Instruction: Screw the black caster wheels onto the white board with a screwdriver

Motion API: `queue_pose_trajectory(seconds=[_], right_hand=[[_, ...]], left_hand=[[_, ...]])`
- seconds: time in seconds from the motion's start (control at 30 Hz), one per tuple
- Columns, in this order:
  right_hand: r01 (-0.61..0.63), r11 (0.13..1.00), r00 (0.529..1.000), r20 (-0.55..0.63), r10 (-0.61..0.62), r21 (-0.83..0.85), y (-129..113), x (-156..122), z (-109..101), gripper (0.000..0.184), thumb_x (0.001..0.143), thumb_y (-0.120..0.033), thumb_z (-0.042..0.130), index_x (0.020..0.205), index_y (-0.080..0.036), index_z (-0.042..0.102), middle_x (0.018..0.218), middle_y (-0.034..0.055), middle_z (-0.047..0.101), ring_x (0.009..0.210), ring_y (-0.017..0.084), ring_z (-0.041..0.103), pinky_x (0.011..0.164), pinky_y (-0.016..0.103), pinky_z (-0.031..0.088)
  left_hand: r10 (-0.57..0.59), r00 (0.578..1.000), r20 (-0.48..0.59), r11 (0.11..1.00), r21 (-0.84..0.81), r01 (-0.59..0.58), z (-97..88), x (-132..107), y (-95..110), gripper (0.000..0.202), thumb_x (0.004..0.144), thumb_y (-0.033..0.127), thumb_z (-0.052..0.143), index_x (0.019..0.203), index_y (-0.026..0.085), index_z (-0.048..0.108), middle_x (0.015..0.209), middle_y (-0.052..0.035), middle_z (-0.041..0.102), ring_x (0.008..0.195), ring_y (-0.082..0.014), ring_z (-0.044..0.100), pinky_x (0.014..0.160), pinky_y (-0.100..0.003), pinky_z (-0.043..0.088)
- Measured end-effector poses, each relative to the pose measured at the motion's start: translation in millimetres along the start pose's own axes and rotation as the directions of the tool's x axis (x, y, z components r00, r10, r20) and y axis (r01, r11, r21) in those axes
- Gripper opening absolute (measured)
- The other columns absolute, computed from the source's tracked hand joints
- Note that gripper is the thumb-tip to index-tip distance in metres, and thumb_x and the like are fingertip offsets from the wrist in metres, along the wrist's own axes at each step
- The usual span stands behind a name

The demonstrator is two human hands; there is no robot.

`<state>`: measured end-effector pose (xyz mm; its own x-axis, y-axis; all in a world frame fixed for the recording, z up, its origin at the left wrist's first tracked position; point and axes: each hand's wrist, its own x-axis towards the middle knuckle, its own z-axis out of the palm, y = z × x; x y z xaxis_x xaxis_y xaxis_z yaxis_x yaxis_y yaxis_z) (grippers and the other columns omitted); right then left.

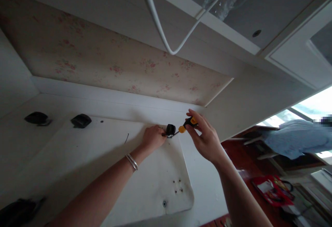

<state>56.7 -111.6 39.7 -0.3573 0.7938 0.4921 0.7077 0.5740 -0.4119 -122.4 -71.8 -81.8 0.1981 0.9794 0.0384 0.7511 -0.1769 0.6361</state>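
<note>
My left hand (pixel 153 138) is closed around a small black knob-like fitting (pixel 170 129) with a metal base, pressed against a white panel (pixel 109 164). A silver bangle sits on that wrist. My right hand (pixel 204 135) pinches a short screwdriver (pixel 187 123) with a yellow and black handle; its tip points left at the base of the fitting. Both arms are stretched out and upward toward the panel.
Two more black fittings (pixel 81 120) (pixel 37 117) sit on the white surface at the left. Small screw holes (pixel 178 187) mark the panel's lower right. A white wire hanger (pixel 166 30) hangs above, floral wallpaper (pixel 116 64) lies behind, and a red floor with clutter (pixel 272 189) shows at right.
</note>
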Motion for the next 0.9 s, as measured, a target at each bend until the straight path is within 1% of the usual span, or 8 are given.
queue_pose_trajectory(seconds=[0.13,0.3,0.47,0.53,0.63,0.67,0.8,0.9], right_hand=[[0.002,0.990,0.995,-0.098,-0.016,-0.138,-2.4,1.4,2.3,0.036,0.096,-0.034,0.060,0.131,-0.024,0.059,0.110,0.0090,0.062,0.090,0.020,0.066,0.082,0.038,0.059],[0.002,1.000,1.000,0.022,-0.002,-0.010,-3.8,-0.6,2.2,0.056,0.101,-0.028,0.048,0.154,-0.030,0.032,0.143,0.0123,0.049,0.124,0.023,0.057,0.101,0.043,0.053],[-0.023,0.995,0.999,-0.039,0.019,-0.094,-5.5,-0.3,1.9,0.042,0.096,-0.033,0.058,0.137,-0.026,0.054,0.116,0.0094,0.063,0.096,0.021,0.066,0.086,0.040,0.059],[-0.047,0.993,0.998,-0.045,0.043,-0.112,-5.9,-0.6,2.1,0.050,0.097,-0.035,0.057,0.145,-0.025,0.046,0.124,0.0117,0.061,0.103,0.023,0.065,0.091,0.044,0.058],[-0.030,0.999,0.999,0.042,0.031,-0.038,-5.8,-1.8,1.4,0.062,0.102,-0.031,0.047,0.158,-0.030,0.022,0.149,0.0129,0.047,0.124,0.025,0.057,0.100,0.047,0.053],[-0.016,1.000,0.998,0.057,0.018,-0.023,-5.8,-2.0,1.2,0.061,0.102,-0.030,0.046,0.158,-0.031,0.023,0.148,0.0121,0.048,0.123,0.024,0.058,0.099,0.046,0.054],[-0.037,0.992,0.999,-0.034,0.034,-0.121,-7.0,-1.5,1.1,0.042,0.097,-0.036,0.058,0.137,-0.025,0.055,0.117,0.0100,0.063,0.096,0.022,0.067,0.086,0.041,0.059],[-0.056,0.993,0.998,-0.006,0.055,-0.105,-8.3,-1.6,0.2,0.051,0.099,-0.036,0.053,0.148,-0.025,0.042,0.133,0.0131,0.057,0.116,0.025,0.061,0.097,0.046,0.055]], left_hand=[[0.030,0.999,-0.028,0.998,0.050,-0.029,1.9,0.3,-1.4,0.024,0.089,0.035,0.059,0.088,0.026,0.081,0.097,-0.0067,0.078,0.088,-0.0236,0.071,0.078,-0.031,0.048],[0.052,0.998,-0.038,0.996,0.074,-0.049,3.5,0.0,-3.1,0.025,0.090,0.036,0.058,0.087,0.027,0.081,0.094,-0.0058,0.078,0.089,-0.0232,0.071,0.077,-0.031,0.048],[0.056,0.998,-0.041,0.995,0.084,-0.052,3.6,0.6,-3.6,0.023,0.089,0.034,0.059,0.088,0.027,0.081,0.097,-0.0056,0.078,0.089,-0.0231,0.071,0.077,-0.030,0.048],[0.052,0.998,-0.039,0.995,0.089,-0.049,3.8,0.8,-3.5,0.023,0.089,0.034,0.059,0.087,0.026,0.081,0.096,-0.0059,0.078,0.089,-0.0234,0.071,0.077,-0.031,0.048],[0.049,0.998,-0.038,0.995,0.093,-0.045,4.3,1.0,-3.3,0.024,0.090,0.034,0.058,0.088,0.026,0.081,0.098,-0.0063,0.078,0.090,-0.0238,0.071,0.078,-0.031,0.048],[0.048,0.998,-0.038,0.995,0.094,-0.044,4.4,1.0,-3.4,0.024,0.090,0.034,0.058,0.089,0.026,0.081,0.098,-0.0064,0.078,0.089,-0.0238,0.071,0.078,-0.031,0.048],[0.050,0.998,-0.040,0.995,0.093,-0.047,4.6,0.6,-3.6,0.023,0.089,0.032,0.058,0.088,0.026,0.080,0.097,-0.0063,0.078,0.089,-0.0235,0.070,0.079,-0.031,0.048],[0.054,0.997,-0.046,0.994,0.092,-0.050,4.5,0.0,-3.7,0.023,0.089,0.032,0.058,0.088,0.026,0.080,0.097,-0.0066,0.078,0.090,-0.0236,0.071,0.079,-0.031,0.048]])
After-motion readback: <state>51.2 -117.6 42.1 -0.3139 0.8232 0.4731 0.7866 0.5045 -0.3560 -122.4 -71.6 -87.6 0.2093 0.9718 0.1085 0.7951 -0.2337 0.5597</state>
